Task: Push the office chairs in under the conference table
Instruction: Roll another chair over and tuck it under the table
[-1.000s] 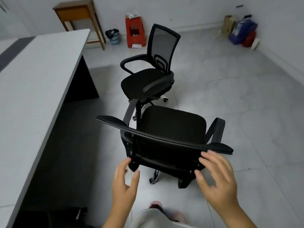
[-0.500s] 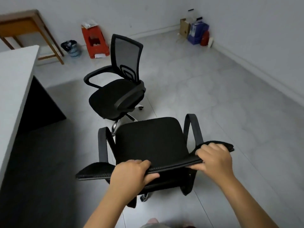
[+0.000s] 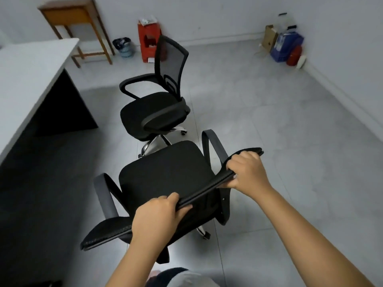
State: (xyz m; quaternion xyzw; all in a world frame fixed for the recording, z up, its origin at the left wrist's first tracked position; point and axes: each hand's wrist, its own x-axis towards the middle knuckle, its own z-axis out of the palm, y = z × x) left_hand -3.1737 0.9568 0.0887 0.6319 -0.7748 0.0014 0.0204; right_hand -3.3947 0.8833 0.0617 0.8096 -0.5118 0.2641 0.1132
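Two chairs point(image 3: 165, 172) facing the table point(image 3: 31, 79)

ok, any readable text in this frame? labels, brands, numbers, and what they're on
None legible.
Red stool by the far wall: white label low on its front, too blurred to read.
Papers on top of the red stool: no print can be made out.
Blue crate in the far corner: pale markings, too small to read.
Cardboard piece beside it: nothing readable.
Both chairs and the table: no visible markings.

Plain white walls, grey tiled floor point(image 3: 279, 125), small wooden side table point(image 3: 72, 15) in the corner, red plastic stool point(image 3: 148, 41) beside a mesh wastebasket point(image 3: 122, 46).
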